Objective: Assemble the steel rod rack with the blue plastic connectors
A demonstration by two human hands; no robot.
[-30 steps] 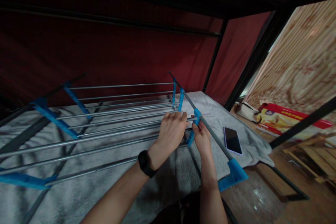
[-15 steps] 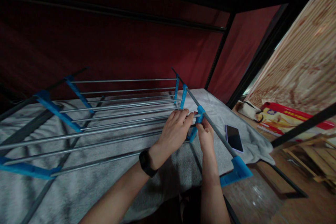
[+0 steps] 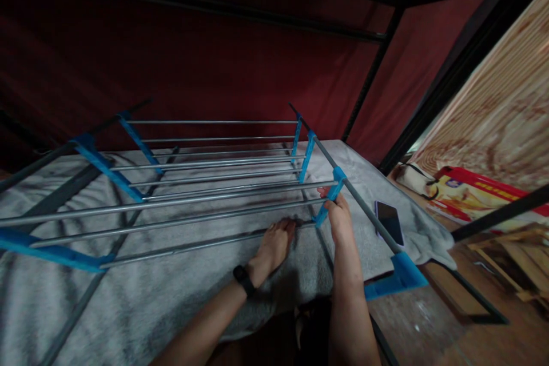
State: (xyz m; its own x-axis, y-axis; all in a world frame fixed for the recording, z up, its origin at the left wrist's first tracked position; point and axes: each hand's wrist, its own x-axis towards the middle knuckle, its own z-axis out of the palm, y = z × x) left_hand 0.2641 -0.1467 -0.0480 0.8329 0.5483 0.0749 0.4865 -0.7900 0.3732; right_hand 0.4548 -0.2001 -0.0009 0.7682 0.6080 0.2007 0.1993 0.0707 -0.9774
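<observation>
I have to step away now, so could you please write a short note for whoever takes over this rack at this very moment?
Left hand: on the lowest metal rod near its right end, fingers curled on it.
Right hand: gripping the blue bracket on the rack's right side bar.
The rack lies on a grey blanket; a phone lies to its right on the blanket.
Done: the upper rods sit in their blue brackets on both sides.
Left: whether the lowest rod's right end is seated in the bracket cannot be told; check it.
</observation>
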